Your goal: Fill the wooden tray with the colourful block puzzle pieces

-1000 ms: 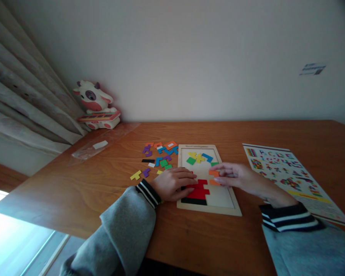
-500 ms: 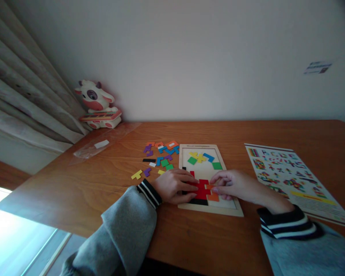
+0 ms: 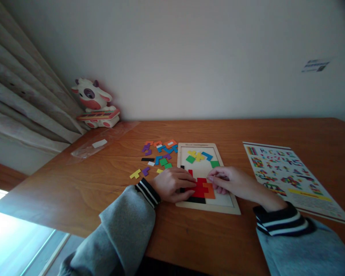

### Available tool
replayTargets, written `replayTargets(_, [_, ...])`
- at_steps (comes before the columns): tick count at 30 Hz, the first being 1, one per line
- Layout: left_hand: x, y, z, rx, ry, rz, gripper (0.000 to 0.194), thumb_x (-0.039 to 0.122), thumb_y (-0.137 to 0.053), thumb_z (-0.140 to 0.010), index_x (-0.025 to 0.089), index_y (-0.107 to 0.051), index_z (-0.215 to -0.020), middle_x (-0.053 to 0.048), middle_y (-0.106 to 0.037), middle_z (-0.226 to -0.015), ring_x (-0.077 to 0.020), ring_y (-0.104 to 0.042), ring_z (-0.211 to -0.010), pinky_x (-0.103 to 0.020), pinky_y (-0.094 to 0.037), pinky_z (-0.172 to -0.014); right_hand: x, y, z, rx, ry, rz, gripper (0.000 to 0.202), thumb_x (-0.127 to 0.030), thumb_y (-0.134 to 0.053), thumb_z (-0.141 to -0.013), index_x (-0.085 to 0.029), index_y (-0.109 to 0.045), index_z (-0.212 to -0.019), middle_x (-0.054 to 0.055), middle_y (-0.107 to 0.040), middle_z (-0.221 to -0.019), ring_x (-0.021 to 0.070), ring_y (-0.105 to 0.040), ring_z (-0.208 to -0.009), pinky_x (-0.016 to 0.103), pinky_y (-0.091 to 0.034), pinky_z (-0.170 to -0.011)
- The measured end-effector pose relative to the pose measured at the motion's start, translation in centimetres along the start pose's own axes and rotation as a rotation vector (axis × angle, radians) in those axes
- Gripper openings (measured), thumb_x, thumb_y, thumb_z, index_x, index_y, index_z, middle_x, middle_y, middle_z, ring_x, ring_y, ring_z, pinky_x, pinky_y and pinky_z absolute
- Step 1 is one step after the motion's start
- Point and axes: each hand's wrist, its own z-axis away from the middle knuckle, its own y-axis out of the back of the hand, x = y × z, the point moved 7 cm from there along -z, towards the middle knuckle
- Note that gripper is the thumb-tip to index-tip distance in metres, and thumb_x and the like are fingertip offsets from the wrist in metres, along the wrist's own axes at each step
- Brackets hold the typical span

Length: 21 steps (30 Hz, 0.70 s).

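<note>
Orange pieces (image 3: 209,193) lie on the tray (image 3: 232,210), touching red pieces (image 3: 199,189); your left hand (image 3: 171,184), loosely open, rests partly over the red; your right hand (image 3: 230,182) is half closed nearby, its hold I cannot tell; careless fingertips could push the orange out of line

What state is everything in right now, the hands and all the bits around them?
Left hand: resting over red pieces
Right hand: fingertips drawn together beside the red pieces; grip unclear
Orange piece: flat, against red
Wooden tray: partly filled
Loose pieces: scattered left of the tray
Printed sheet: flat, pictures up
Cow toy: upright
Clear bag: lying flat
Curtain: hanging in folds
</note>
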Motion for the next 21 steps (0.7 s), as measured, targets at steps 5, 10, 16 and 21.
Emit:
replayTargets(5, [-0.2,0.1,0.0,0.02,0.029,-0.014,0.021,0.022,-0.055,-0.092,0.016,-0.07,-0.105,-0.009,-0.075,-0.102,-0.0195,-0.07,-0.096,-0.033,-0.057,-0.087,-1.4,0.8,-0.4,0.178,0.168,0.262,0.031,-0.046,-0.054,-0.092,-0.02,-0.069,-0.095,0.005,-0.071,-0.08,0.019,-0.065,-0.07,0.032,-0.052,-0.064])
replayTargets(10, [-0.2,0.1,0.0,0.023,0.03,-0.024,0.026,0.023,-0.054,-0.093,0.015,-0.067,-0.113,-0.011,-0.073,-0.112,-0.0215,-0.067,-0.108,-0.037,-0.055,-0.096,-2.0,0.2,-0.7,0.231,0.286,0.402,0.021,-0.037,-0.057,-0.09,-0.023,-0.073,-0.093,0.006,-0.073,-0.09,0.0202,-0.065,-0.076,0.033,-0.051,-0.068])
replayTargets(16, [-0.4,0.0,0.1,0.01,0.048,-0.026,0.025,0.025,-0.052,-0.094,0.018,-0.068,-0.112,-0.009,-0.074,-0.108,-0.0202,-0.069,-0.102,-0.035,-0.056,-0.092,-1.9,-0.6,-0.8,0.17,0.287,0.433,0.023,-0.04,-0.058,-0.091,-0.022,-0.072,-0.091,0.004,-0.07,-0.084,0.0177,-0.062,-0.069,0.03,-0.047,-0.062])
replayTargets(21, [-0.3,0.0,0.1,0.007,0.037,-0.065,0.024,0.024,-0.053,-0.094,0.017,-0.069,-0.111,-0.009,-0.075,-0.103,-0.0196,-0.07,-0.095,-0.034,-0.056,-0.087,-1.9,-0.6,-0.7,0.163,0.289,0.439,0.022,-0.039,-0.058,-0.091,-0.023,-0.072,-0.092,0.005,-0.071,-0.087,0.0184,-0.063,-0.072,0.031,-0.048,-0.065])
